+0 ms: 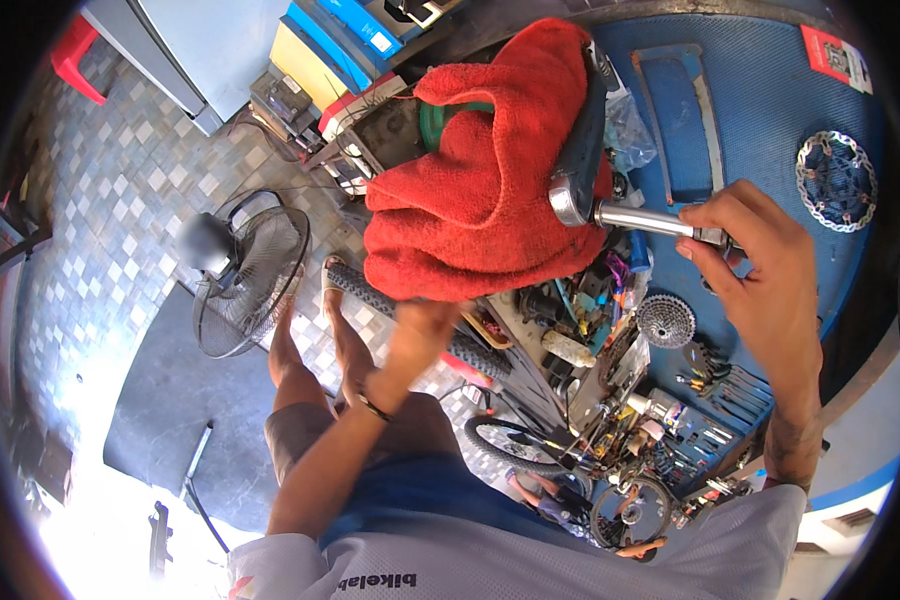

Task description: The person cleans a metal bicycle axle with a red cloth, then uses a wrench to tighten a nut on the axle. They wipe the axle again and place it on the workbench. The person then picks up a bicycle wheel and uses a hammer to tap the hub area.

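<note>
A crumpled red towel (470, 190) is draped over something at the top middle. Beside its right edge shows a dark blue metal body with a rounded silver end (571, 198). From that end a silver metal bar (642, 217) runs right, looking like a vise handle. My right hand (755, 250) pinches the bar's far end between thumb and fingers. My left hand (425, 328) is just below the towel's near edge, smeared by motion. Its fingers are hard to make out, and whether it touches the towel I cannot tell.
On the blue bench (770, 80) at right lie a brake rotor (836, 181), a cassette (666, 320), a flat frame (680, 125) and several hand tools (735, 390). A fan (252, 280) stands left on the tiled floor. Bicycles (515, 445) and another person (560, 500) are below.
</note>
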A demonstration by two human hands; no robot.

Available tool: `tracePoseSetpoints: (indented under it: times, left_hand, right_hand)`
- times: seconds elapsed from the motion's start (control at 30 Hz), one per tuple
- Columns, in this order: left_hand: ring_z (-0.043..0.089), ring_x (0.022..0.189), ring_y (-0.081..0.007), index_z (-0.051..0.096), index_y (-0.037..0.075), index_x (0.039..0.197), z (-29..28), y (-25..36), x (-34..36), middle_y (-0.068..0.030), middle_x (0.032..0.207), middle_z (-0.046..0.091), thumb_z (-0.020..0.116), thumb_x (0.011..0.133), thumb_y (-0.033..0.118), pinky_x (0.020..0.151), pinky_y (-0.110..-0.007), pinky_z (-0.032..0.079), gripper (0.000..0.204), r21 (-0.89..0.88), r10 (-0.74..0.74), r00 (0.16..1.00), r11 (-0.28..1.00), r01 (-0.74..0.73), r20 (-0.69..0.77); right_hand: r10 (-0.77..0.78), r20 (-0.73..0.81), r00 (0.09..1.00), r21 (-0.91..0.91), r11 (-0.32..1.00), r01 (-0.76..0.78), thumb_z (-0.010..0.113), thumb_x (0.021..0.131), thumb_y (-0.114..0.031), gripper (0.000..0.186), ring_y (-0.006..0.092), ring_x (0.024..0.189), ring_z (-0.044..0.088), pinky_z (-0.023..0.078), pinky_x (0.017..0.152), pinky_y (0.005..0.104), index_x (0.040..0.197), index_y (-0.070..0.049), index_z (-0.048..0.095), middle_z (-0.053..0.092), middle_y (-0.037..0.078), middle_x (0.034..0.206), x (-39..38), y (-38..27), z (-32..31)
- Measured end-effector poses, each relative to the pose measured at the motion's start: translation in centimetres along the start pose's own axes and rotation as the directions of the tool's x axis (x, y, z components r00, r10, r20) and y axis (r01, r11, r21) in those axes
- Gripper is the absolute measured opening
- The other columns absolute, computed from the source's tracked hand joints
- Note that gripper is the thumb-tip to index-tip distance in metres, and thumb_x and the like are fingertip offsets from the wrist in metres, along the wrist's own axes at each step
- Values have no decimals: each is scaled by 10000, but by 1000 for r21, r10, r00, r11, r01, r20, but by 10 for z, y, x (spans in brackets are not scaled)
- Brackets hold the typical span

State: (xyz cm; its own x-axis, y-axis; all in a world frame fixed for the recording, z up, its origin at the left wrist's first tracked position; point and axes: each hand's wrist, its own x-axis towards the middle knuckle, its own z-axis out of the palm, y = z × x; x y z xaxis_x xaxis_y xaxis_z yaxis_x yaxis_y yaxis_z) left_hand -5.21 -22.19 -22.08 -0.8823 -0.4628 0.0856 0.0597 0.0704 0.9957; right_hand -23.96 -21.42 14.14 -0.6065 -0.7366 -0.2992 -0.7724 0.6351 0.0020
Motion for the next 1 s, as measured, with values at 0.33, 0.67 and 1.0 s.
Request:
tracePoseSetpoints:
  times: [0.33, 0.67, 1.0]
  left_hand:
    - [779, 886, -185, 729, 12, 1169, -53, 135, 11, -122, 965, 785, 713, 1009, 101, 775, -314, 615, 184, -193, -305, 714, 830, 524, 630]
    - [745, 1049, -218, 628, -63, 1339, -76, 225, 42, -150, 1170, 711, 714, 933, -127, 889, -332, 642, 420, -524, 3, 900, 814, 251, 436]
    - [760, 974, -163, 738, -30, 1200, -57, 255, 17, -128, 1125, 756, 796, 877, -76, 793, -277, 655, 332, -458, 170, 804, 878, 140, 570]
  right_hand:
    - [194, -7, 981, 276, 943, -184, 813, 841, 37, 231, 106, 805, 660, 503, 701, 270, 1017, -30, 679, 679, 29, 978, -46, 20, -24]
    - [380, 134, 915, 728, 589, -351, 838, 870, -43, 283, 118, 905, 698, 557, 813, 273, 1128, -26, 721, 741, 40, 1050, -169, 11, 6]
    - [456, -6, 890, 724, 617, -311, 825, 894, -131, 302, 209, 956, 714, 542, 886, 348, 1151, 3, 739, 770, 111, 1062, -273, -9, 33]
